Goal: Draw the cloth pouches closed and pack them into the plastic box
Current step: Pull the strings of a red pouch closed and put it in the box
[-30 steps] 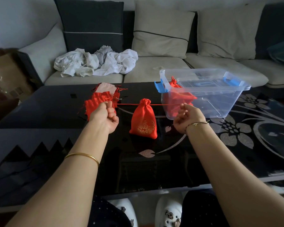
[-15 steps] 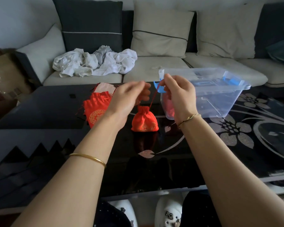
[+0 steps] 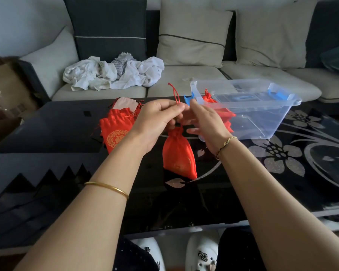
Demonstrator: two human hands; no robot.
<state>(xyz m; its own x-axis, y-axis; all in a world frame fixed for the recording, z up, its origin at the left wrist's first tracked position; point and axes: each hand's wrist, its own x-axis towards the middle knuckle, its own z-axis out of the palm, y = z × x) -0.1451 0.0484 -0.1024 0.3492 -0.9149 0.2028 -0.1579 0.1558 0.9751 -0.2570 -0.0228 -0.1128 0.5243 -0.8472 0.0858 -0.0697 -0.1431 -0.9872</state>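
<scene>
Above black table (image 3: 67,126): left hand (image 3: 157,122) grip pinches drawstring (image 3: 175,93), pouch (image 3: 178,155) hanging; right hand (image 3: 205,122) grip open.

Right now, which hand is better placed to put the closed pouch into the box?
Probably the right hand: it is beside the plastic box, while the left hand pinches the drawstring above the pouch.

The plastic box (image 3: 262,118) stood open-topped at the right, its mouth unblocked from above, though red pouches (image 3: 213,106) already filled its left end. Left of the hands, a stack of loose pouches (image 3: 115,132) occupied the table (image 3: 47,130). The near table edge and the far right (patterned glass) lay bare.
</scene>
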